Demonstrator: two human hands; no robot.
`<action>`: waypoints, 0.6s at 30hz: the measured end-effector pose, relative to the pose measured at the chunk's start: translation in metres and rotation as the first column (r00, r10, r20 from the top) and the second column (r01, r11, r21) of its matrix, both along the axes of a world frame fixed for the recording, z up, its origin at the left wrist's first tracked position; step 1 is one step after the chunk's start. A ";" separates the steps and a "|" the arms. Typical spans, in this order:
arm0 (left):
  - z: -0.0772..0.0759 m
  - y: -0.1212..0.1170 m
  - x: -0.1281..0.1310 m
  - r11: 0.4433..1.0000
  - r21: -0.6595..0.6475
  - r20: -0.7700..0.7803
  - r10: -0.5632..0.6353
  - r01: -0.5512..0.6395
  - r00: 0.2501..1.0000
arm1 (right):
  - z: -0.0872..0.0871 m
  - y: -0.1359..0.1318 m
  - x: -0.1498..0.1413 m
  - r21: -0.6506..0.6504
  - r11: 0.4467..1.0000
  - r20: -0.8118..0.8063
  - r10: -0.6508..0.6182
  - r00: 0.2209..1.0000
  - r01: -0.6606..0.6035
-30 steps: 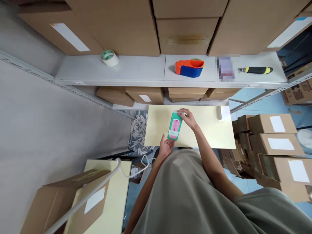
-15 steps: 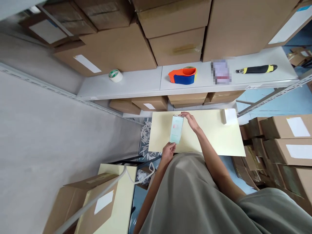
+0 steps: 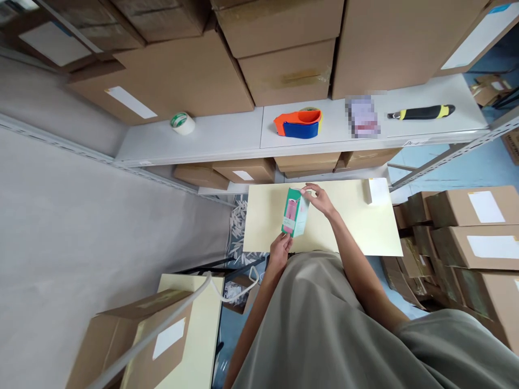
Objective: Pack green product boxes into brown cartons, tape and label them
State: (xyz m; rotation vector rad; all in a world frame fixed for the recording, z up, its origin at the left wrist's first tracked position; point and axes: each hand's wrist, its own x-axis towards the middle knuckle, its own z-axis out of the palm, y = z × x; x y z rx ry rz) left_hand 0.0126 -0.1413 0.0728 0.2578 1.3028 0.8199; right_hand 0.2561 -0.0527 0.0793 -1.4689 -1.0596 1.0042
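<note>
A small green and white product box point(image 3: 295, 213) with a pink item printed on its front is held upright over the pale yellow table point(image 3: 344, 232). My left hand point(image 3: 280, 249) pinches its lower end between thumb and fingers. At the upper right corner, my right hand point(image 3: 318, 199) grips the box with its fingertips. The green front and the pale side face both show. A white box point(image 3: 378, 191) sits at the table's far right corner.
On the grey shelf point(image 3: 231, 135) lie a tape roll point(image 3: 183, 123), an orange and blue tape dispenser point(image 3: 299, 124), a blurred-out packet point(image 3: 363, 116) and a black-yellow utility knife point(image 3: 421, 112). Stacked cartons point(image 3: 472, 208) stand right; another carton point(image 3: 154, 346) is at lower left.
Between my hands the box has turned from its green front to its pale side, then partly back. My left hand has gone from an open palm to a pinch. The camera view has shifted.
</note>
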 end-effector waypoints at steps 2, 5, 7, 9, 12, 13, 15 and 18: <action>-0.001 -0.002 0.002 0.999 0.032 -0.014 -0.025 0.025 1.000 | 0.000 0.000 0.000 0.009 1.000 0.030 0.002 1.000 -0.003; -0.001 -0.001 0.004 1.000 0.027 -0.026 -0.009 0.009 1.000 | -0.003 0.003 0.002 0.026 0.999 0.051 0.026 0.998 -0.028; 0.000 0.000 0.003 1.000 0.001 -0.004 0.029 -0.029 1.000 | -0.009 0.005 0.004 0.033 0.999 0.044 0.041 0.998 -0.043; 0.000 0.002 0.001 0.997 -0.033 0.021 0.070 -0.069 0.997 | -0.016 0.007 0.006 0.032 0.998 0.026 0.044 0.999 -0.045; -0.001 0.002 0.000 0.991 -0.077 0.015 0.107 -0.106 0.994 | -0.025 0.008 0.008 0.006 0.999 -0.011 0.040 0.999 -0.039; -0.002 0.002 0.000 0.991 -0.083 0.004 0.106 -0.106 0.994 | -0.028 0.008 0.008 -0.005 0.999 -0.024 0.042 0.999 -0.042; -0.004 -0.001 0.003 0.992 -0.087 -0.014 0.096 -0.097 0.995 | -0.029 0.007 0.008 -0.014 0.999 -0.042 0.050 0.998 -0.051; -0.005 -0.008 0.007 0.997 -0.053 -0.006 0.062 -0.062 0.998 | -0.025 0.004 0.004 -0.011 0.998 -0.050 0.066 0.997 -0.067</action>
